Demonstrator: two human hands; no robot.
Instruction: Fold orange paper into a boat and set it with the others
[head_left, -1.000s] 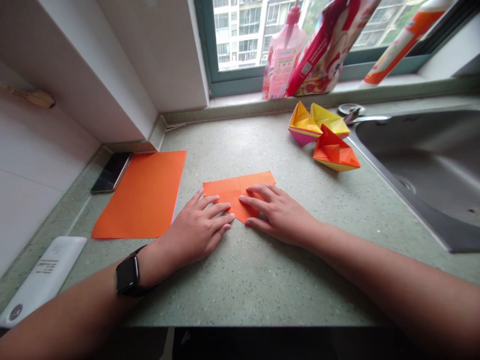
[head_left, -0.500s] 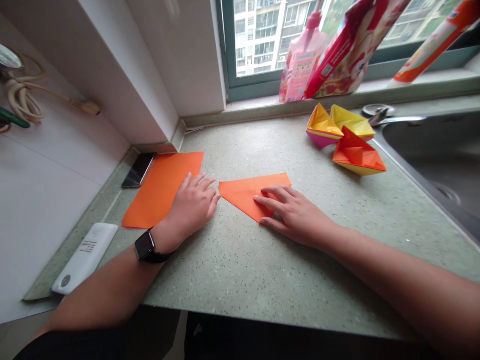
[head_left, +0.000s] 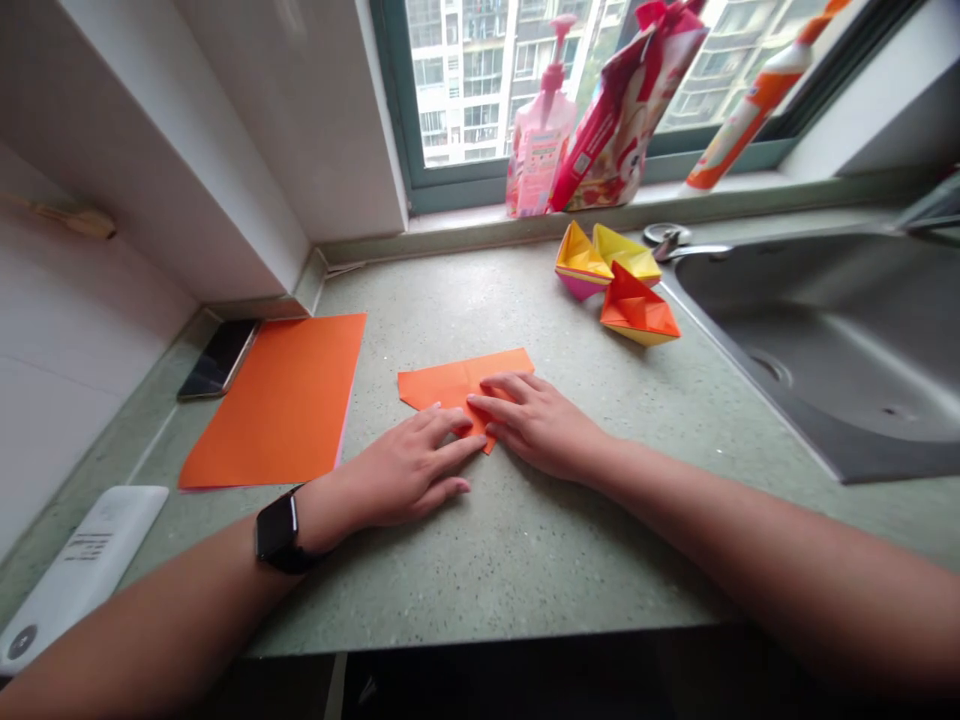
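A folded orange paper (head_left: 450,380), roughly triangular, lies flat on the speckled green counter (head_left: 525,540). My right hand (head_left: 536,420) rests on its right part with fingers stretched flat. My left hand (head_left: 409,470), a black watch on its wrist, lies flat with its fingertips touching the paper's lower point beside the right fingers. Neither hand holds anything.
A stack of orange sheets (head_left: 281,400) lies to the left, with a dark phone (head_left: 219,358) and a white remote-like device (head_left: 75,570) beyond. Three folded paper boats (head_left: 615,280) sit by the steel sink (head_left: 840,340). Bottles and a pouch (head_left: 622,110) stand on the windowsill.
My left hand has come back from beside the orange sheets to the folded paper's lower point. The right hand stayed on the paper. The view shifted.
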